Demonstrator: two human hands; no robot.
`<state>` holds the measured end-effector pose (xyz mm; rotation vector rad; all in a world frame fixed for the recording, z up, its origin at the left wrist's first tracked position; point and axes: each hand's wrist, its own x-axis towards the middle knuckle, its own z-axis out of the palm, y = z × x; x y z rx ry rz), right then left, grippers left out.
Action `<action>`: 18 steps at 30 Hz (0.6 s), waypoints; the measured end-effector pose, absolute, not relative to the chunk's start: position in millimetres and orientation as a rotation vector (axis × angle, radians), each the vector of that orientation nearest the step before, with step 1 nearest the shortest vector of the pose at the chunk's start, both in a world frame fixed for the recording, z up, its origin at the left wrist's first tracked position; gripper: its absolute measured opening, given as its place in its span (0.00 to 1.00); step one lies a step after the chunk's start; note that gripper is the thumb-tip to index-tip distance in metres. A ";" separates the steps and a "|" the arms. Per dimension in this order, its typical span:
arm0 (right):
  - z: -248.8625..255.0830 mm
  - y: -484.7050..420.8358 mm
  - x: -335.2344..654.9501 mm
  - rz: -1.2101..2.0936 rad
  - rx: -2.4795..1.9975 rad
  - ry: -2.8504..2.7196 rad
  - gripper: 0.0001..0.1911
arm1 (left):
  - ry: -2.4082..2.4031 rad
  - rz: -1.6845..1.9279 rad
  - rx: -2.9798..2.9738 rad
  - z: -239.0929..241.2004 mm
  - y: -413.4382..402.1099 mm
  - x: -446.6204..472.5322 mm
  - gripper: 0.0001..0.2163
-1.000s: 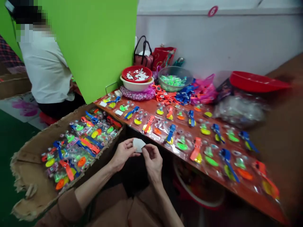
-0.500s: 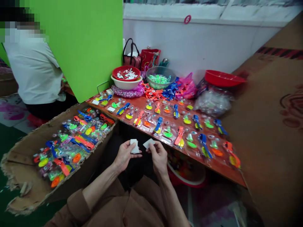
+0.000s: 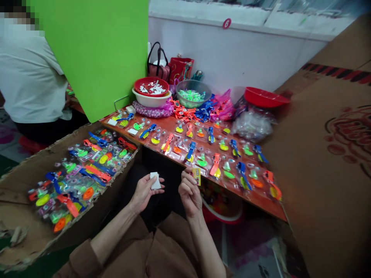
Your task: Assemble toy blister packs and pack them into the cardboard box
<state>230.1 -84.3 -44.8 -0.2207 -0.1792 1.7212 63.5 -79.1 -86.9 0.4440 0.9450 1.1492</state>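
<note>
My left hand (image 3: 145,190) grips a small stack of white cards (image 3: 155,180), thumb on top, above my lap. To its right, my right hand (image 3: 189,192) is raised near the table's front edge, pinching one small card (image 3: 196,176) whose yellow printed side shows. Just beyond, on the red-brown table (image 3: 278,210), clear plastic blister trays lie in rows. They hold coloured pieces, such as an orange strap toy (image 3: 215,165), a blue one (image 3: 242,176) and a green oval piece (image 3: 229,175).
On my left stands a torn cardboard box (image 3: 17,193) with many filled packs. Behind the rows are a red basin (image 3: 139,82) of white pieces, a clear bowl (image 3: 181,87) of green pieces and an upper red tray (image 3: 265,97). A large carton (image 3: 324,173) flanks the right; a person (image 3: 31,81) sits left.
My right hand has lifted and turned its card, so the yellow printed side shows instead of the white one. It has moved away from my left hand, which still grips the stack.
</note>
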 end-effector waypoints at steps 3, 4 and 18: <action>-42.9 -71.2 232.0 1.733 -0.477 -0.461 0.10 | 0.938 1.154 0.450 -88.2 -78.7 62.3 0.15; -41.0 -62.8 232.3 1.711 -0.597 -0.594 0.10 | 0.940 1.155 0.448 -89.1 -78.6 61.5 0.16; -43.8 111.2 184.6 0.674 -1.138 -2.005 0.06 | 1.031 1.308 0.357 -90.3 -65.7 29.3 0.18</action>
